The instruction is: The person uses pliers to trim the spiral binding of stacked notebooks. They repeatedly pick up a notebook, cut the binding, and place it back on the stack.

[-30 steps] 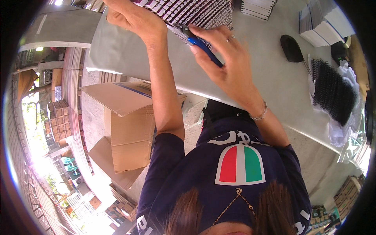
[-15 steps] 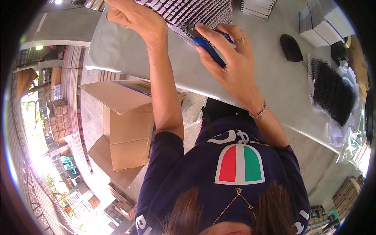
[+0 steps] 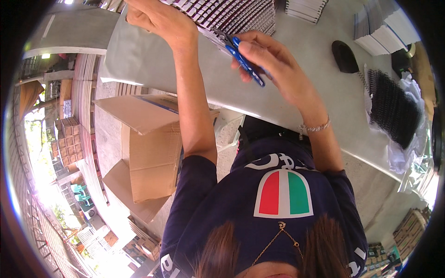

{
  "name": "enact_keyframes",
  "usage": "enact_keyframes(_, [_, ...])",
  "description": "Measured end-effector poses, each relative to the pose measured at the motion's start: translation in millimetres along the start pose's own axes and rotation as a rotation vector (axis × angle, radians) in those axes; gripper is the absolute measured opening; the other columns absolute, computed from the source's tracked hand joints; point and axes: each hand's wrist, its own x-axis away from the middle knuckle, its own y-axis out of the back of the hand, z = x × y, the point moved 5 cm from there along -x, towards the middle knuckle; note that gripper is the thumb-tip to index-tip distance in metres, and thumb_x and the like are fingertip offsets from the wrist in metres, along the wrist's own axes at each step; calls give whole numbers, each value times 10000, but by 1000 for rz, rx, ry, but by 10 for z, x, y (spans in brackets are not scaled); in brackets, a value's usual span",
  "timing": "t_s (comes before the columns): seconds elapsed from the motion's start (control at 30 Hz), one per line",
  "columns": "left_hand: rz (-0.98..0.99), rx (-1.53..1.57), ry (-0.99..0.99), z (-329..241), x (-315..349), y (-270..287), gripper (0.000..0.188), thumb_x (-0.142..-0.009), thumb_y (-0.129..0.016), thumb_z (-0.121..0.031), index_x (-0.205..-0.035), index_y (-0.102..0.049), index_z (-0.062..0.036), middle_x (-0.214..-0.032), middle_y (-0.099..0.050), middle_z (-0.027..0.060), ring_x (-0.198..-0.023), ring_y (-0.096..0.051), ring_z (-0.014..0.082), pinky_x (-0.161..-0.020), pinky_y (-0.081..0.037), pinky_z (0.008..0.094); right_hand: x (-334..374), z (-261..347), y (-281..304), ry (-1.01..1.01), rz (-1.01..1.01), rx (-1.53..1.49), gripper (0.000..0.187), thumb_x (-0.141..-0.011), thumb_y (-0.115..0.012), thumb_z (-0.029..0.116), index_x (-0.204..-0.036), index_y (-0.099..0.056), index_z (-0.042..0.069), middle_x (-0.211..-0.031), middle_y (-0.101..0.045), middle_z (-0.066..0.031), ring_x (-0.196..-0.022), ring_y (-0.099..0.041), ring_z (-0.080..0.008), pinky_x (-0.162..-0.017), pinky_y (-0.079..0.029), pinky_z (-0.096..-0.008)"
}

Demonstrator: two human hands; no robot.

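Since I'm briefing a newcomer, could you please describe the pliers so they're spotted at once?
Find the grey table across the top. Near its front edge, the right hand holds the pliers beside a striped stack. Bright blue-handled, they stand out from that white-and-dark stack.

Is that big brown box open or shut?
Open. The cardboard box has its flaps sticking outward, not folded closed. I can't tell whether anything's inside.

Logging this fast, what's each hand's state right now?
Left hand: by the bound stack; grip cannot be told.
Right hand: closed around blue-handled pliers.
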Motion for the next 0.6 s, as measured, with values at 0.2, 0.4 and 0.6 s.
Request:
enact_keyframes(0.2, [33, -133, -118, -84, -21, -38, 581, -1114, -377, -378, -762, -615, 18, -789, -641, 124, -810, -608, 199, -905, -467, 383, 251, 88, -111, 877, -503, 1188, 430, -835, -799, 233, -1250, -697, 182, -1069, -624, -132, -954, -605, -266, -792, -491, -377])
enact_keyframes(0.4, [36, -134, -115, -73, -29, -49, 581, -1113, -379, -378, -760, -616, 18, -784, -647, 123, -809, -607, 199, -907, -466, 383, 193, -36, -124, 856, -549, 1249, 500, -805, -816, 248, -1287, -688, 230, -1122, -601, -128, -995, -574, -295, -823, -472, -401])
enact_keyframes(0.6, [37, -119, -99, -56, -13, -73, 584, -1113, -381, -382, -756, -616, 16, -784, -651, 119, -808, -609, 198, -908, -465, 384, 127, -51, -77, 747, -448, 1046, 405, -839, -798, 242, -1220, -696, 150, -978, -650, -82, -817, -615, -252, -709, -496, -370])
